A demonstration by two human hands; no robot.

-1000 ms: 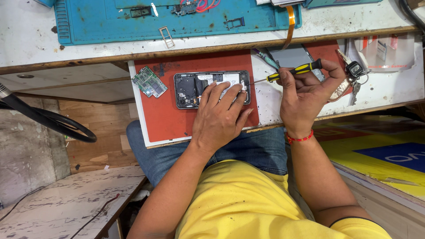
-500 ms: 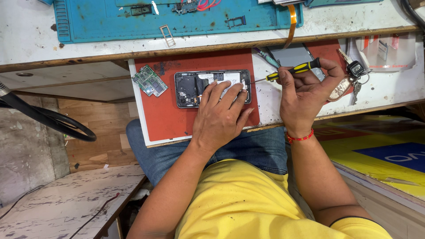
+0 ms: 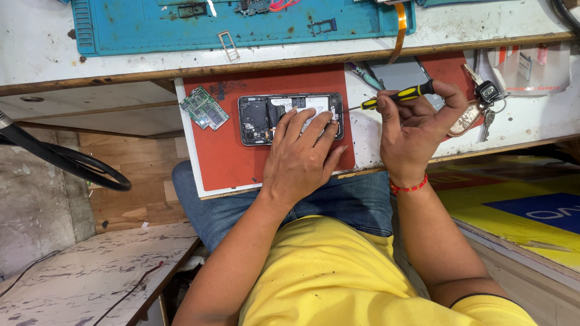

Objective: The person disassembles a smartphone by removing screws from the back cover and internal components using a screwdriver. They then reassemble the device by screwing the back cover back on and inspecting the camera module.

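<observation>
Head view: near the centre of the frame an opened phone (image 3: 290, 118), its back cover off and its insides exposed, is laid flat on a red mat (image 3: 223, 151), which is carried on a white board across the person's lap. The left hand (image 3: 299, 154) is spread palm down over the phone's lower right part, with the fingertips (image 3: 300, 115) pressed on it; nothing is clasped by this hand. Just right of centre, a screwdriver (image 3: 393, 96) with a yellow and black handle is gripped by the right hand (image 3: 414, 130), fingers curled around the handle, and its thin tip is brought to the phone's right edge. A red thread bracelet (image 3: 408, 186) is worn on the right wrist. A small green circuit board (image 3: 204, 108) is seen on the mat, left of the phone and apart from it. A bunch of keys (image 3: 486, 96) is lying at the right of the frame, beside the right hand. Across the top of the frame a blue work mat (image 3: 139, 24) is spread over a worn white bench
</observation>
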